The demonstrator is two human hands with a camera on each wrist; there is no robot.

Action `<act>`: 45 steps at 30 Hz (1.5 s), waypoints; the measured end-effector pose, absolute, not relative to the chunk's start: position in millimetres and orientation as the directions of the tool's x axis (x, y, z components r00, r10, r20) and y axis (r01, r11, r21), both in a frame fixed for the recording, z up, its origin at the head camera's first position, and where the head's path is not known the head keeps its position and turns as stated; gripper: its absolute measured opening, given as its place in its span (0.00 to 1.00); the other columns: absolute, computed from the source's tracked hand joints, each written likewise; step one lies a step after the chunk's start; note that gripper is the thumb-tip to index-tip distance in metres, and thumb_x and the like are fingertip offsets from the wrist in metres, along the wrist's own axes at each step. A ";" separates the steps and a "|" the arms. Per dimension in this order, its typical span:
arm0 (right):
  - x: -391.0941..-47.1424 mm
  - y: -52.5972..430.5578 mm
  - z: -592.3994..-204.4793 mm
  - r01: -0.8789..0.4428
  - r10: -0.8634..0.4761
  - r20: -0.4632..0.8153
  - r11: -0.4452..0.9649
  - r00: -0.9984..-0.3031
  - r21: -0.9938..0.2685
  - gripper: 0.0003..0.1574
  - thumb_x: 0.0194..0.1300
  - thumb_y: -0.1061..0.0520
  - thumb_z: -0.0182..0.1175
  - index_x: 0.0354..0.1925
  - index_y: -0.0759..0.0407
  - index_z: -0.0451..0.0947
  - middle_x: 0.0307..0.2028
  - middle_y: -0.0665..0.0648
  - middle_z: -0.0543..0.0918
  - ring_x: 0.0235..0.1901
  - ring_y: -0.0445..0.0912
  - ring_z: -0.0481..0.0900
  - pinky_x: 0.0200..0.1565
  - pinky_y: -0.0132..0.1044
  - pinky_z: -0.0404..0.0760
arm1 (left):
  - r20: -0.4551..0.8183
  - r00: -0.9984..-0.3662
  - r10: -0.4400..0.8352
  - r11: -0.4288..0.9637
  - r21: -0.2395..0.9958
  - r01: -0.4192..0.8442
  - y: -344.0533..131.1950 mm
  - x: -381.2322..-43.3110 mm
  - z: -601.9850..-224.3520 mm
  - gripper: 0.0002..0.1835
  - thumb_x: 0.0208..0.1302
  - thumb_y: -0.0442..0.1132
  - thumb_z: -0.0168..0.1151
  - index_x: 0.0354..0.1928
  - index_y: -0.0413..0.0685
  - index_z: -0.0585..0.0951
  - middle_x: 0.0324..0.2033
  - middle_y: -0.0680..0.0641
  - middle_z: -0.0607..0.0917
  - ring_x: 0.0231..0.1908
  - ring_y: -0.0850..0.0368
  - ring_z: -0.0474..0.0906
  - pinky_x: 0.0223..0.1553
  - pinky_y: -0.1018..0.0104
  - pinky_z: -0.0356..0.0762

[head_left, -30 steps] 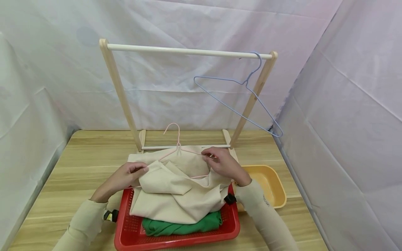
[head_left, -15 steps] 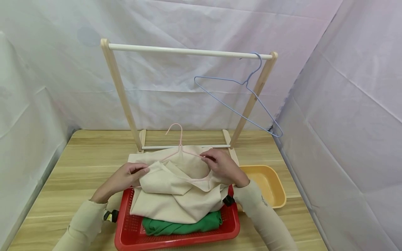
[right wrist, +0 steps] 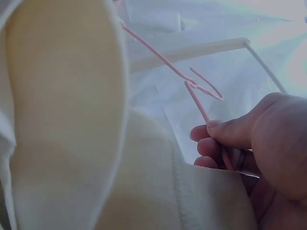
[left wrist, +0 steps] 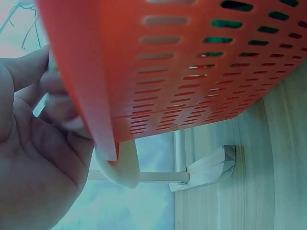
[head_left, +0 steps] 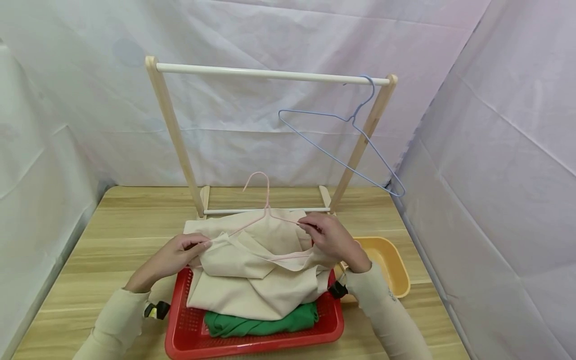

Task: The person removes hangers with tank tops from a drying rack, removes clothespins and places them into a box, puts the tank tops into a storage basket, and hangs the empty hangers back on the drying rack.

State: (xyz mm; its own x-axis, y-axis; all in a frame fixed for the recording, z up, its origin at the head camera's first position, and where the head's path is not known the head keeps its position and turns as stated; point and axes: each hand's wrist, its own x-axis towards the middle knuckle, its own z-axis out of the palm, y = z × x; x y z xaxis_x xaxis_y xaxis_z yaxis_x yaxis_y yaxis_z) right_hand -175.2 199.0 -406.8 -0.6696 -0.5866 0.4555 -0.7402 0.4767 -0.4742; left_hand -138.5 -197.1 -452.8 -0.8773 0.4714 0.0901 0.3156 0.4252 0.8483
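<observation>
A cream garment (head_left: 256,295) lies loosely bunched over the red basket (head_left: 173,312), and a pink hanger (head_left: 267,207) is inside its neckline with the hook pointing up and away. My left hand (head_left: 173,255) pinches the garment's left shoulder, where the hanger's arm runs under the cloth. In the left wrist view, the basket's slotted wall (left wrist: 120,91) hides part of the fingers. My right hand (head_left: 333,240) grips the hanger's right arm. The right wrist view shows thumb and fingers (right wrist: 207,146) curled around the pink wire, beside the garment's edge (right wrist: 211,191).
Green cloth (head_left: 261,325) lies in the basket beneath the garment. Behind it stands a wooden rack with a white rod (head_left: 270,74), where a blue hanger (head_left: 333,114) hangs at the right end. A yellow tray (head_left: 400,270) sits right of the basket, partly behind my right arm.
My right hand has shifted right with the pink hanger, and the hook has moved right too. The garment's neckline is stretched further right. My left hand has barely moved.
</observation>
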 end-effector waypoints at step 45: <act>-159.4 245.0 -380.3 -0.583 -0.395 0.429 0.520 -0.812 -0.624 0.10 0.64 0.70 0.62 0.44 0.65 0.85 0.29 0.53 0.83 0.23 0.38 0.71 0.26 0.32 0.73 | 0.207 -0.941 0.267 0.484 0.816 0.317 -206.6 -132.5 -450.3 0.10 0.74 0.34 0.55 0.46 0.44 0.85 0.38 0.47 0.85 0.35 0.66 0.78 0.36 0.72 0.77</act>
State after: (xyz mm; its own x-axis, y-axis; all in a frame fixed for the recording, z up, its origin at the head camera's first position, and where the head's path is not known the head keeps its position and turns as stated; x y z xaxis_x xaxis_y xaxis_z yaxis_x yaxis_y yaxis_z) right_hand -159.4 245.0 -380.3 -0.8124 -0.3949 0.4291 -0.5827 0.5204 -0.6242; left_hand -132.5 -206.6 -450.3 -0.9411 0.2671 0.2071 0.3169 0.4840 0.8157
